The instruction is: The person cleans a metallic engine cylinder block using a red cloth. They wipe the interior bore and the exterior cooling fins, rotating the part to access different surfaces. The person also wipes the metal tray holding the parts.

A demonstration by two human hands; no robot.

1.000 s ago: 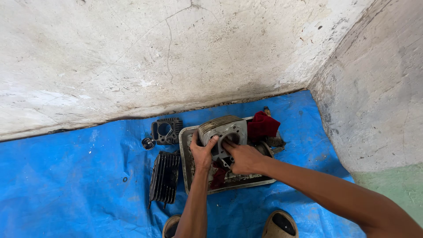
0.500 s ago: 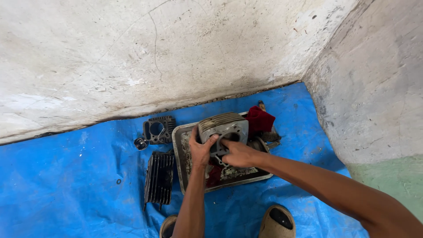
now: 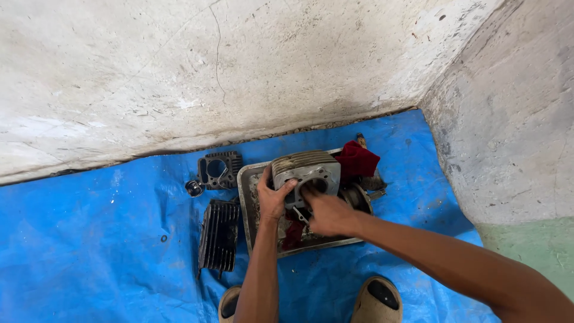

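Note:
A grey finned engine cylinder block [image 3: 306, 168] stands on edge in a shallow metal tray [image 3: 246, 197]. My left hand [image 3: 271, 197] grips its left side, thumb on the front face. The fingers of my right hand [image 3: 326, 212] press at the round bore in the block's face; whether they hold anything is hidden. A red rag [image 3: 357, 160] lies at the tray's far right, and another red cloth [image 3: 292, 234] lies in the tray under my wrists.
On the blue tarp [image 3: 89, 239] left of the tray lie a dark finned cylinder [image 3: 219, 235], a dark cylinder head [image 3: 219, 170] and a small metal piston [image 3: 194, 188]. Concrete walls close the back and right. My two sandalled feet [image 3: 375, 299] show at the bottom.
My hands stay on the cylinder block; my right hand has shifted slightly lower on its face. The camera view has moved a little.

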